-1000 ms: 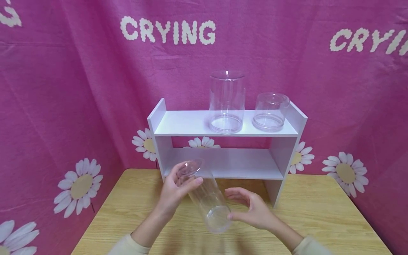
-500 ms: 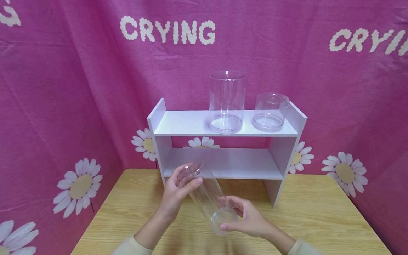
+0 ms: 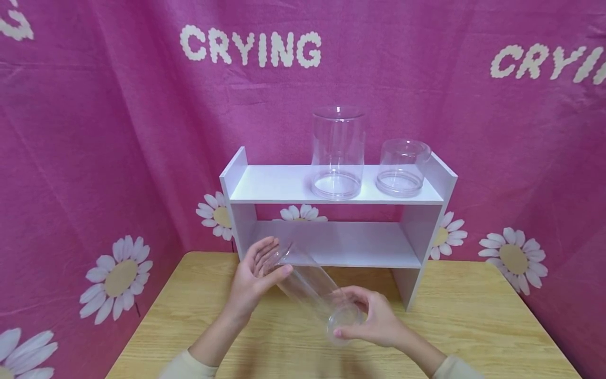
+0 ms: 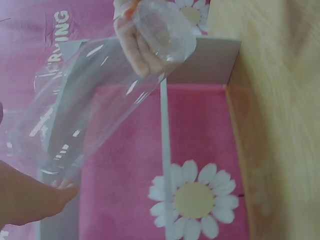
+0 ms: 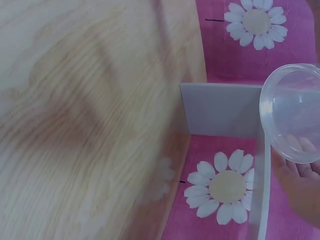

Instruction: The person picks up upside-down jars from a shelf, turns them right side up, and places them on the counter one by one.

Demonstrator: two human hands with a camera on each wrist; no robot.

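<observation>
A tall clear jar (image 3: 310, 287) is held tilted above the table, its base end low and to the right. My right hand (image 3: 379, 321) grips that base end, thumb in front and fingers behind. My left hand (image 3: 251, 284) is beside the upper end, thumb and fingers spread about it without closing. In the left wrist view, the left thumb (image 4: 55, 197) lies by the jar's (image 4: 95, 100) upper edge; whether it touches is unclear. The right wrist view catches the jar's round base (image 5: 295, 110) at the right edge.
Behind the hands stands a white two-tier shelf (image 3: 270, 184). A tall clear jar (image 3: 337, 152) and a short clear jar (image 3: 402, 168) stand on its top board. The wooden table (image 3: 189, 310) lies beneath, and a pink flowered cloth (image 3: 142, 131) hangs behind.
My right hand has come from beside the jar to gripping its base. The jar's lower end has swung right, while my left hand has loosened and drawn slightly left.
</observation>
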